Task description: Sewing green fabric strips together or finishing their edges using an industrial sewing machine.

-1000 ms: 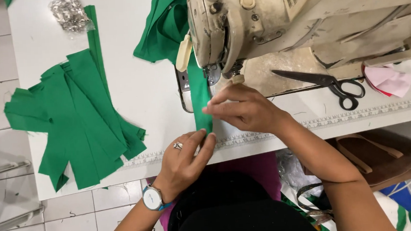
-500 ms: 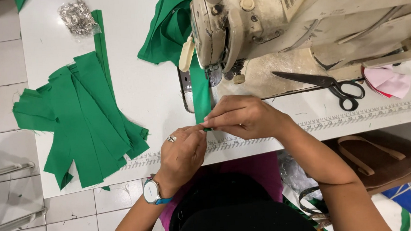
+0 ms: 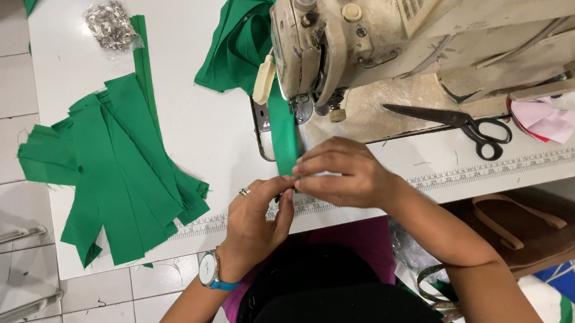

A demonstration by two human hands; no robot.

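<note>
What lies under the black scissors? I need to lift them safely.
The scissors lie on the sewing machine's worn bed, handles over the white table. Anything beneath the blades is hidden.

Sewing machine (image 3: 426, 33) close above hand (image 3: 341, 175)

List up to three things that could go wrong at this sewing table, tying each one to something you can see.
1. Both hands, left hand and right hand, pinch the green strip close below the sewing machine head; fingers might stray toward the needle area.
2. The open scissors lie by the right forearm and could be knocked.
3. The pile of green strips overhangs the table edge and may slide off.
</note>
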